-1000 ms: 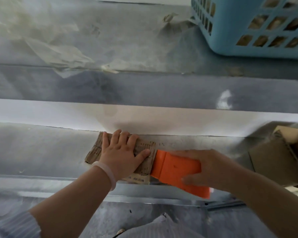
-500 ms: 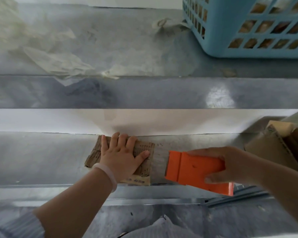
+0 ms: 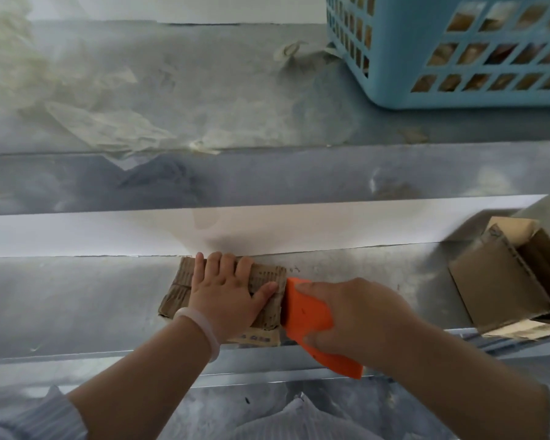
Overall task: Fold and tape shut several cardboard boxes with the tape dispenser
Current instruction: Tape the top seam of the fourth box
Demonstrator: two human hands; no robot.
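The left hand (image 3: 224, 296) lies spread flat on a small cardboard box (image 3: 267, 281) at the near edge of the metal bench (image 3: 77, 296), pinning it. The right hand (image 3: 356, 315) grips the orange tape dispenser (image 3: 305, 315), butted against the box's right end. The box looks light and likely to skid, so pressing on top suits it.

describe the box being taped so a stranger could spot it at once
Start at the blue basket far right, then drop to the near metal ledge. The small box lies flat mid-ledge under the left hand, with the orange tape dispenser against its right end. The other box sits open, untouched.
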